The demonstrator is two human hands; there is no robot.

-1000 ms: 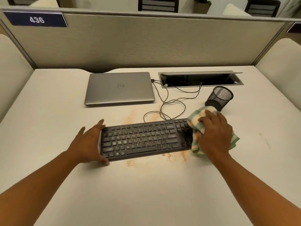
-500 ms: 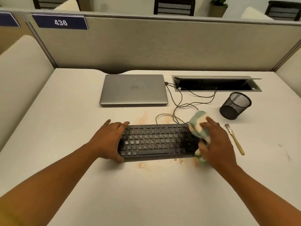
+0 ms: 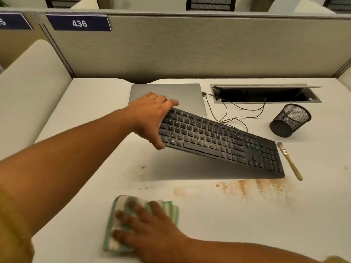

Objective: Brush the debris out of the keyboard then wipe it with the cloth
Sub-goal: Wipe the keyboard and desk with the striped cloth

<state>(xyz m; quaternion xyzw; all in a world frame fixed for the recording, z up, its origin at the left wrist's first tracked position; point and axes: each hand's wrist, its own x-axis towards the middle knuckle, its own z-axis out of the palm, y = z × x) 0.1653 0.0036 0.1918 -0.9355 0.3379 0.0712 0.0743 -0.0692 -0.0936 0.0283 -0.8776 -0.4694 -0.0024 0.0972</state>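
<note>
My left hand (image 3: 152,114) grips the left end of the black keyboard (image 3: 224,141) and holds it lifted and tilted, with its right end resting on the desk. My right hand (image 3: 150,230) presses flat on the green-and-white striped cloth (image 3: 121,221) on the desk in front of me, left of the keyboard's old spot. The small brush (image 3: 289,161) with a wooden handle lies on the desk just right of the keyboard. Brown debris smears (image 3: 252,188) mark the desk below the keyboard's front edge.
A closed grey laptop (image 3: 188,95) lies behind the keyboard. A black mesh pen cup (image 3: 290,120) lies tipped at the right. Cables (image 3: 235,111) run from the laptop into the open desk cable tray (image 3: 266,93). A partition wall stands at the back.
My left hand has lifted the keyboard's left end off the desk. My right hand has carried the cloth off the keyboard's right end down to the desk in front of me.
</note>
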